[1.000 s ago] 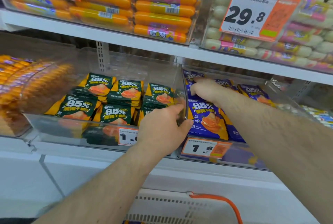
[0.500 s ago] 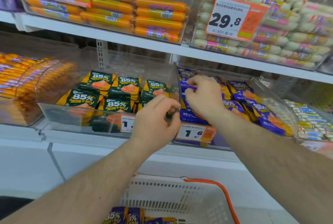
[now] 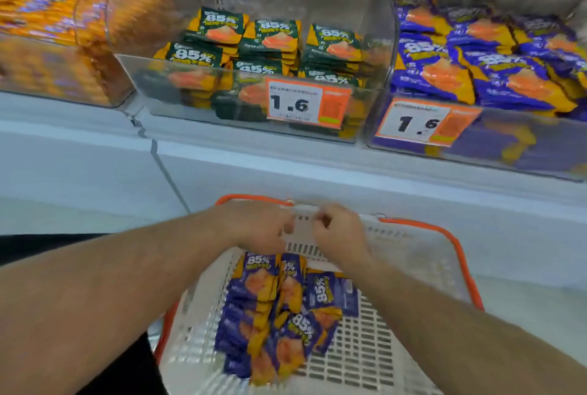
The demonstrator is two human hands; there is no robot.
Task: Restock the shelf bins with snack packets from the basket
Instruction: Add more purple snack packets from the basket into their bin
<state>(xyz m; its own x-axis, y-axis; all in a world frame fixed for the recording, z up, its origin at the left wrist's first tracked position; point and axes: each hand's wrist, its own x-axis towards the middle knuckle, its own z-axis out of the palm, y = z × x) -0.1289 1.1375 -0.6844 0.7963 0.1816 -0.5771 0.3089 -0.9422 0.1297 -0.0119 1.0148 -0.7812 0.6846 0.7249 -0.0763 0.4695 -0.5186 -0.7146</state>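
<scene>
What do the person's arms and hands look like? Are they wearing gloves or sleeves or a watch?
No gloves, and no sleeves showing. The left hand and right hand are bare, and both forearms are bare and a bit hairy all the way to the picture's edge. There is no watch, ring or bracelet that I can see, though the picture is slightly blurry.

place: shop | signs: price tags (image 3: 308, 104) on shelf bins (image 3: 374, 45), basket (image 3: 422, 255)
</scene>
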